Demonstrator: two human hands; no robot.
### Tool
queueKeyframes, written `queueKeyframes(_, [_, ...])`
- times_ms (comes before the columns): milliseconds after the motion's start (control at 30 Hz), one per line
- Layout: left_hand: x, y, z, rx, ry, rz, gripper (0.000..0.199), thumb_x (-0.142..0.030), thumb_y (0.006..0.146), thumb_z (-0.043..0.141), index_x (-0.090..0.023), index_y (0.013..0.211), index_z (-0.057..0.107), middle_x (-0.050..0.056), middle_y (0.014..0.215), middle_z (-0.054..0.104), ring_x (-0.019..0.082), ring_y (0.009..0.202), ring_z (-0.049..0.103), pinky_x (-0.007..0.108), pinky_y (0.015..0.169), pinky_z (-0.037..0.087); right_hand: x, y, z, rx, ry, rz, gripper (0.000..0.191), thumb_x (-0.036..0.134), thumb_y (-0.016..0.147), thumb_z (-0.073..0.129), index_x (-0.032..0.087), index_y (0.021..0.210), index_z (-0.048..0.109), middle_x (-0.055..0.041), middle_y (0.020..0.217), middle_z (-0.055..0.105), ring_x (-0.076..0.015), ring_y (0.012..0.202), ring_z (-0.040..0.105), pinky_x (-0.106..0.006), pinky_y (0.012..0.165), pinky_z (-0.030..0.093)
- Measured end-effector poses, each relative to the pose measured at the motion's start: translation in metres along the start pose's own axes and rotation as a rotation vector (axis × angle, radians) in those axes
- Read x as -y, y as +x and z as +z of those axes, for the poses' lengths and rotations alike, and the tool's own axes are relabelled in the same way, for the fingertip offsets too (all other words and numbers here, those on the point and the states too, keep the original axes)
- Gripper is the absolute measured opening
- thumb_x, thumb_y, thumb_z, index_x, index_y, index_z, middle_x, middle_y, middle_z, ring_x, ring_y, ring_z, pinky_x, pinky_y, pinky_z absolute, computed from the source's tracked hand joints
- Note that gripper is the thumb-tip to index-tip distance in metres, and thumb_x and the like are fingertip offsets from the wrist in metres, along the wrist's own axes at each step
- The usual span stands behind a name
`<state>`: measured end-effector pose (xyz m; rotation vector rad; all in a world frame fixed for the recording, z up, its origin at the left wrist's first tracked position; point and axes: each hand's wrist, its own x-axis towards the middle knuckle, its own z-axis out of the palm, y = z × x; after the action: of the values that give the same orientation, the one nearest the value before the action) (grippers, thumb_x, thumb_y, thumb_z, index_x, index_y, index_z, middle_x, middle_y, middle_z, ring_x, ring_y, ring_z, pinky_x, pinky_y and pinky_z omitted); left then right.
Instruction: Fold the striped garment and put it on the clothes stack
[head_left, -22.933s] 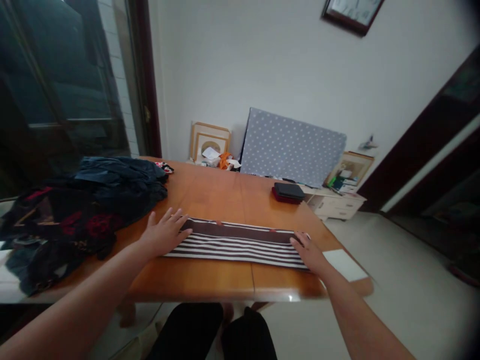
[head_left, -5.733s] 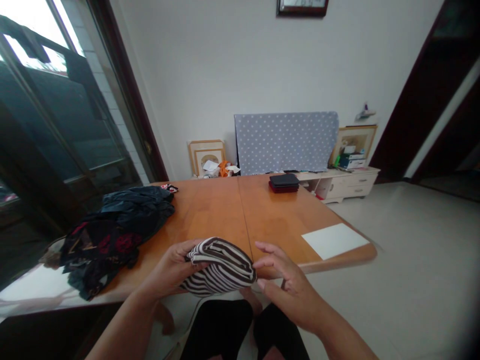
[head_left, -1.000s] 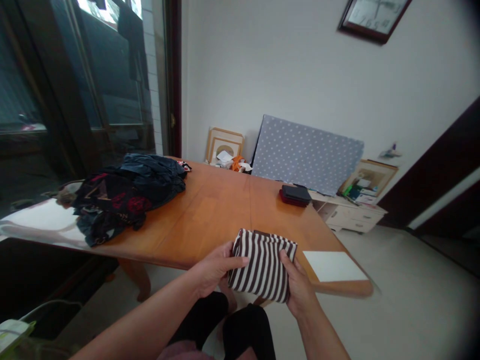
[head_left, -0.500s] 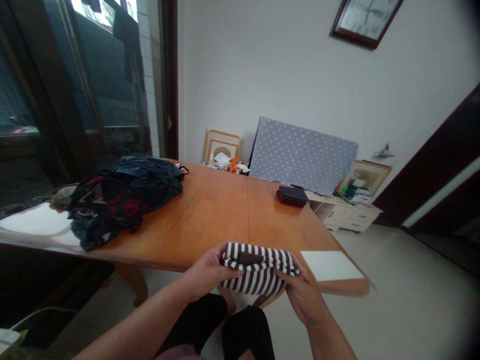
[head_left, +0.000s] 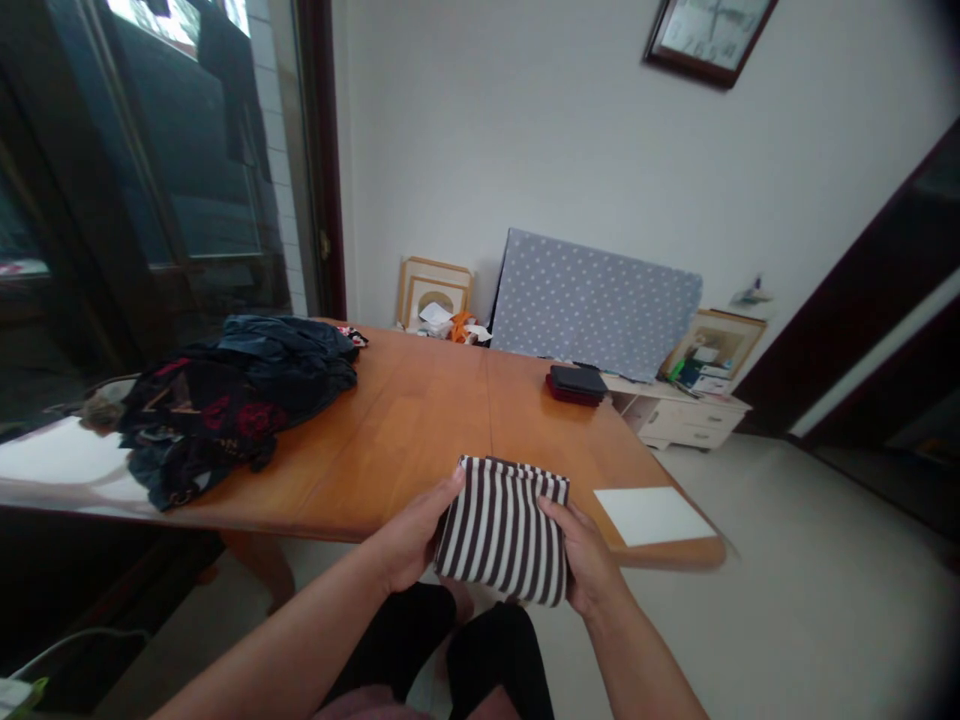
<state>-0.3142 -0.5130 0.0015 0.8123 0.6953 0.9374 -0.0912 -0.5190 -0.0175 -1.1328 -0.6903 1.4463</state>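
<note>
Tipped since half a second earlier, the striped bundle (head_left: 504, 530) showed its broad face, clasped between left hand (head_left: 414, 535) and right hand (head_left: 589, 557) by the near edge of the table (head_left: 420, 420) — a slackened grip might let its folds loosen.

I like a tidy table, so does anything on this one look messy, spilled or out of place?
The heap of dark clothes at the left end of the table stands out: it lies crumpled, whereas the striped cloth is folded and the black-topped stack looks squared up. No spill or damage shows.
</note>
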Motion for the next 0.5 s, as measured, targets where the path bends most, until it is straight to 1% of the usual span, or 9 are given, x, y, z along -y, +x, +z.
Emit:
queueKeyframes(67, [0.0, 0.003, 0.001, 0.037, -0.024, -0.053, 0.059, -0.055, 0.086, 0.065, -0.02, 0.133, 0.057, 0.016, 0.126, 0.067, 0.031, 0.116, 0.062, 0.044, 0.098, 0.046, 0.001, 0.005, 0.0, 0.007, -0.023, 0.026, 0.046, 0.038, 0.072, 0.08, 0.016, 0.112, 0.07, -0.0126, 0.106, 0.076, -0.03, 0.097, 0.071, -0.042, 0.089, 0.054])
queueKeyframes(133, [0.0, 0.009, 0.001, 0.06, -0.013, -0.087, 0.06, -0.043, 0.08, 0.076, -0.019, 0.132, 0.057, 0.018, 0.124, 0.067, 0.031, 0.109, 0.065, 0.044, 0.095, 0.048, 0.003, 0.01, 0.0, 0.017, -0.032, 0.067, 0.043, 0.04, 0.075, 0.078, 0.014, 0.109, 0.07, -0.0142, 0.107, 0.075, -0.0302, 0.099, 0.071, -0.042, 0.088, 0.054])
queueKeyframes(200, [-0.002, 0.017, 0.001, 0.027, -0.011, -0.106, 0.062, -0.033, 0.075, 0.082, -0.017, 0.129, 0.057, 0.018, 0.12, 0.068, 0.03, 0.102, 0.067, 0.045, 0.093, 0.05, 0.006, 0.014, -0.001, 0.019, -0.019, 0.121, 0.044, 0.046, 0.079, 0.074, 0.015, 0.109, 0.07, -0.015, 0.11, 0.074, -0.0292, 0.1, 0.071, -0.042, 0.088, 0.055])
queueKeyframes(233, [-0.004, 0.021, 0.001, -0.002, -0.017, -0.119, 0.063, -0.031, 0.073, 0.083, -0.016, 0.129, 0.057, 0.018, 0.118, 0.069, 0.029, 0.098, 0.068, 0.046, 0.091, 0.051, 0.008, 0.015, -0.001, 0.022, -0.004, 0.142, 0.046, 0.051, 0.081, 0.071, 0.015, 0.11, 0.07, -0.0147, 0.112, 0.074, -0.0282, 0.1, 0.07, -0.041, 0.088, 0.055])
queueKeyframes(300, [-0.008, 0.031, 0.0, -0.046, -0.036, -0.153, 0.067, -0.031, 0.072, 0.083, -0.017, 0.13, 0.055, 0.017, 0.113, 0.07, 0.029, 0.092, 0.069, 0.05, 0.089, 0.052, 0.013, 0.016, -0.002, 0.054, 0.023, 0.159, 0.053, 0.062, 0.085, 0.062, 0.019, 0.114, 0.068, -0.013, 0.114, 0.073, -0.0261, 0.1, 0.07, -0.04, 0.085, 0.055])
queueKeyframes(367, [-0.012, 0.039, -0.001, -0.063, -0.043, -0.182, 0.069, -0.031, 0.072, 0.083, -0.017, 0.132, 0.052, 0.017, 0.111, 0.071, 0.029, 0.088, 0.07, 0.053, 0.087, 0.052, 0.017, 0.015, -0.004, 0.114, 0.024, 0.167, 0.059, 0.07, 0.086, 0.055, 0.023, 0.119, 0.065, -0.0111, 0.115, 0.072, -0.025, 0.098, 0.07, -0.041, 0.081, 0.056])
queueKeyframes(433, [-0.014, 0.045, -0.001, -0.075, -0.039, -0.175, 0.068, -0.031, 0.072, 0.083, -0.017, 0.131, 0.052, 0.017, 0.11, 0.071, 0.029, 0.087, 0.07, 0.052, 0.086, 0.053, 0.02, 0.011, -0.005, 0.15, -0.003, 0.177, 0.062, 0.074, 0.085, 0.052, 0.025, 0.122, 0.063, -0.0102, 0.115, 0.072, -0.0248, 0.095, 0.07, -0.042, 0.076, 0.057])
queueKeyframes(500, [-0.012, 0.049, 0.0, -0.09, -0.029, -0.137, 0.064, -0.03, 0.072, 0.084, -0.015, 0.128, 0.055, 0.017, 0.109, 0.071, 0.028, 0.086, 0.07, 0.047, 0.085, 0.054, 0.02, 0.008, -0.003, 0.139, -0.044, 0.157, 0.061, 0.072, 0.084, 0.056, 0.025, 0.123, 0.062, -0.0103, 0.117, 0.071, -0.0249, 0.093, 0.07, -0.042, 0.072, 0.058])
